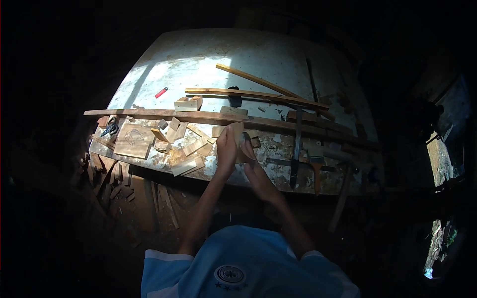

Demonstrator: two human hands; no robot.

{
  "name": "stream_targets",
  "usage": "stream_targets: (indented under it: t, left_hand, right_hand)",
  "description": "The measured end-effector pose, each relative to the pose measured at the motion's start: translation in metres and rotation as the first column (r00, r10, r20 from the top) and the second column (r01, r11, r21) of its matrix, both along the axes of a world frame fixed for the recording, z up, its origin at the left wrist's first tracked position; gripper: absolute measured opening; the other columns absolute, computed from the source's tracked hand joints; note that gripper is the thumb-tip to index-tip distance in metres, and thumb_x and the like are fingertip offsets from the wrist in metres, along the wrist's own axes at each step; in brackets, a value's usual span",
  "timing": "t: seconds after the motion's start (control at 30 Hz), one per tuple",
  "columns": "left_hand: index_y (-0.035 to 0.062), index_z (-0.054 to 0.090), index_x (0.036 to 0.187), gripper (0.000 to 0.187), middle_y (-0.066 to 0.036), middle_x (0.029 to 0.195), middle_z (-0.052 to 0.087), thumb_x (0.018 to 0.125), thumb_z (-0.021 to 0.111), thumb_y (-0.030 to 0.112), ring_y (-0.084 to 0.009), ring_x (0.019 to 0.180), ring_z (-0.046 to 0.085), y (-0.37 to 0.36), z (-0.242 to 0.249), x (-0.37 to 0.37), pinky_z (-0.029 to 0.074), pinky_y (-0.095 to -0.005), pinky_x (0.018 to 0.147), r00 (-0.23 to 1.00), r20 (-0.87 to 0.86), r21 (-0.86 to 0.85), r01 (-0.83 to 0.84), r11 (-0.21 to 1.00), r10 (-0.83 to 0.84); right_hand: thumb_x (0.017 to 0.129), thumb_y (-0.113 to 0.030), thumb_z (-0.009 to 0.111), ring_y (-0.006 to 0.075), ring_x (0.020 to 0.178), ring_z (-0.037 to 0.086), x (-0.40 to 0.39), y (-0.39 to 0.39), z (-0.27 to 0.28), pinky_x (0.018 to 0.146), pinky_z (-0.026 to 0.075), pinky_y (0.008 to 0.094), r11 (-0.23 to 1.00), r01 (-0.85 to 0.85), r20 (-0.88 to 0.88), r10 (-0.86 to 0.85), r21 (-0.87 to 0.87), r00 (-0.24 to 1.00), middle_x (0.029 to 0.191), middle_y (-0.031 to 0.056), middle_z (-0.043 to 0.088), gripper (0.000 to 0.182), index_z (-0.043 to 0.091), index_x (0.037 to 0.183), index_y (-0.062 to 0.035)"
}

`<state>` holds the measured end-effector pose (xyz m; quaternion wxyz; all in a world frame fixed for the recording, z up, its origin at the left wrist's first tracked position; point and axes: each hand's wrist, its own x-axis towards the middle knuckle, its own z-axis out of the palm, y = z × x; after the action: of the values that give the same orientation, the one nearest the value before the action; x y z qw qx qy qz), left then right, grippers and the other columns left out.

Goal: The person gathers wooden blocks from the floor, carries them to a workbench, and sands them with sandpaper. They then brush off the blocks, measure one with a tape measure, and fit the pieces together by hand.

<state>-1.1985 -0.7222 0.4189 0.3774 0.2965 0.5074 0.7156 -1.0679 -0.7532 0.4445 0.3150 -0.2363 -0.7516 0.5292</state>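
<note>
Near the front edge of the workbench, my left hand (226,150) is closed around the left side of a small flat wooden block (238,131). My right hand (253,164) is at the block's right side, its fingers bent round a dark, rounded object (246,139) that I cannot make out clearly. A long brown wooden beam (198,116) lies across the bench just beyond both hands. Small wood offcuts (196,145) lie left of my left hand.
On the bench (198,44) are a red lighter (161,93), thin strips (258,81), scissors (109,130) and a board with a drawing (134,140). A metal square (297,144) and an orange-handled brush (316,171) lie to the right. Scrap wood (144,203) is below.
</note>
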Motion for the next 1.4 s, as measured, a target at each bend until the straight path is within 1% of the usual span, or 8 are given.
stream_targets:
  t: [0.13,0.4,0.57,0.7,0.83,1.0,1.13,1.4]
  left_hand:
    - [-0.0049,0.055,0.092,0.037,-0.012,0.073,0.058,0.094,0.036,0.027,-0.0134,0.068,0.053,-0.012,0.015,0.018,0.043,-0.0276,0.063,0.892,-0.452,-0.050,-0.011,0.999,-0.012]
    - [-0.0052,0.053,0.084,0.039,-0.009,0.068,0.056,0.095,0.034,0.027,-0.0130,0.068,0.052,-0.014,0.034,-0.007,0.043,-0.0292,0.064,0.993,-0.109,-0.036,0.030,0.999,-0.034]
    - [-0.0054,0.056,0.090,0.045,-0.011,0.077,0.059,0.095,0.031,0.032,-0.0128,0.071,0.054,-0.004,0.028,0.037,0.043,-0.0268,0.066,0.927,-0.334,0.124,-0.135,0.983,0.170]
    - [-0.0065,0.055,0.087,0.042,-0.012,0.072,0.059,0.095,0.033,0.028,-0.0155,0.067,0.054,-0.002,0.041,0.003,0.044,-0.0293,0.063,0.975,-0.207,0.079,-0.065,0.995,0.080]
    - [-0.0047,0.056,0.090,0.039,-0.016,0.070,0.059,0.095,0.034,0.027,-0.0156,0.067,0.056,-0.011,0.053,0.038,0.044,-0.0298,0.061,0.834,-0.510,0.098,-0.185,0.978,0.209]
    - [-0.0032,0.058,0.102,0.039,-0.015,0.077,0.062,0.094,0.035,0.028,-0.0146,0.073,0.058,0.009,0.054,0.019,0.045,-0.0278,0.066,0.868,-0.443,0.135,-0.182,0.974,0.224]
    - [-0.0009,0.052,0.113,0.038,-0.007,0.079,0.057,0.091,0.043,0.030,-0.0100,0.062,0.052,0.012,0.050,0.001,0.042,-0.0221,0.060,0.987,-0.156,0.089,0.046,0.995,-0.031]
    - [0.0037,0.042,0.119,0.038,0.000,0.075,0.044,0.090,0.044,0.027,-0.0044,0.050,0.042,-0.010,0.076,0.024,0.033,-0.0166,0.040,0.931,0.175,0.230,0.276,0.933,-0.319]
  right_hand:
    - [0.092,-0.025,0.028,0.0290,0.134,0.000,-0.012,0.015,0.012,0.107,0.009,0.0349,0.994,0.105,-0.105,-0.101,0.039,0.989,0.145,0.0179,0.000,0.052,0.015,0.138,-0.0032]
    - [0.091,-0.044,0.027,0.0292,0.134,-0.005,-0.019,-0.006,0.018,0.107,0.002,0.0400,0.996,-0.054,-0.083,0.061,0.076,0.995,0.145,0.0148,-0.008,0.062,0.012,0.140,-0.0074]
    - [0.093,-0.030,0.028,0.0218,0.131,0.018,-0.018,0.055,0.045,0.105,0.017,0.0309,0.997,-0.007,-0.258,-0.013,-0.073,0.966,0.147,0.0102,0.000,0.055,0.011,0.139,-0.0058]
    - [0.093,-0.031,0.029,0.0192,0.132,0.014,-0.015,0.002,0.032,0.105,0.016,0.0292,0.995,0.013,-0.139,0.001,0.099,0.990,0.145,0.0132,0.007,0.055,0.015,0.138,-0.0027]
    - [0.094,-0.032,0.028,0.0181,0.131,0.015,-0.017,0.053,0.041,0.105,0.017,0.0291,0.980,-0.030,-0.388,-0.049,-0.196,0.921,0.144,0.0144,0.012,0.055,0.015,0.138,-0.0009]
    - [0.094,-0.030,0.027,0.0218,0.134,0.005,0.002,0.000,0.014,0.107,0.007,0.0304,0.970,-0.077,-0.252,0.016,-0.232,0.967,0.145,0.0133,0.005,0.058,0.004,0.138,0.0000]
    - [0.093,-0.036,0.032,0.0214,0.113,0.042,0.041,-0.011,0.027,0.097,0.028,0.0323,0.825,0.187,0.048,-0.191,-0.533,0.980,0.122,0.0140,0.046,0.051,0.039,0.124,0.0035]
    - [0.082,-0.018,0.038,0.0235,0.107,0.047,0.041,-0.017,0.017,0.092,0.036,0.0359,0.884,0.413,-0.412,-0.468,-0.221,0.782,0.118,0.0179,0.047,0.041,0.045,0.116,0.0055]
